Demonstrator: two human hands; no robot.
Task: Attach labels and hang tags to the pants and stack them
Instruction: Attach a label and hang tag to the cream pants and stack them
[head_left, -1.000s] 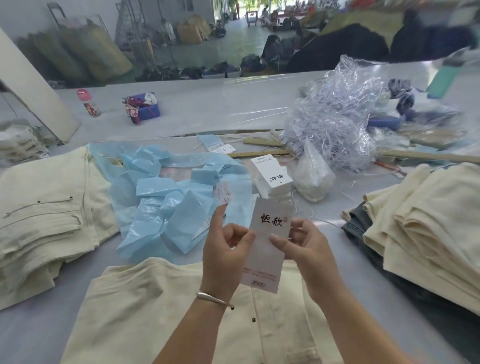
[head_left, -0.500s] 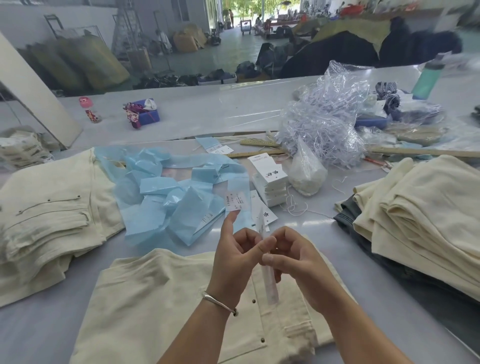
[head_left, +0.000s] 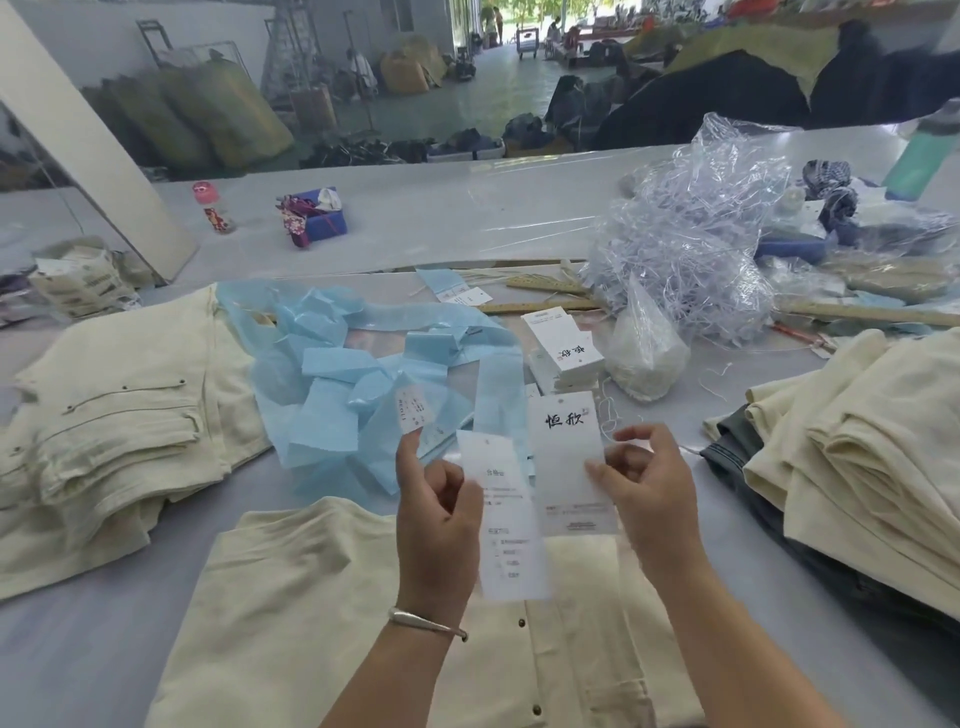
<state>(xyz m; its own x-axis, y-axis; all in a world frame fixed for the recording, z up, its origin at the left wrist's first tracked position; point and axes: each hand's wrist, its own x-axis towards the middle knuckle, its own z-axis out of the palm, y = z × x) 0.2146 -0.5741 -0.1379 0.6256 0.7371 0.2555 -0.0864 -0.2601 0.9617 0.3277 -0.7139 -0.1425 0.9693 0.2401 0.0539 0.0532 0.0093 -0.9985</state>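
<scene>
Cream pants (head_left: 322, 613) lie flat on the table right below my hands. My left hand (head_left: 436, 512) pinches a long white tag (head_left: 511, 540) with small print, and a small sticker label (head_left: 413, 410) sits on its raised index fingertip. My right hand (head_left: 647, 486) pinches a white hang tag (head_left: 569, 462) printed with black characters, held upright beside the other tag. A stack of white hang tags (head_left: 563, 348) stands on the table behind them.
Folded cream pants (head_left: 114, 431) are piled at left, another pile (head_left: 862, 457) at right over dark fabric. Blue backing strips (head_left: 358, 379) litter the middle. A clear bag of strings (head_left: 685, 260), a white bag (head_left: 644, 353) and wooden rulers (head_left: 545, 306) lie behind.
My hands were pressed together on one edge-on tag; now they have moved apart, each holding a separate tag facing me. The view has tilted slightly.
</scene>
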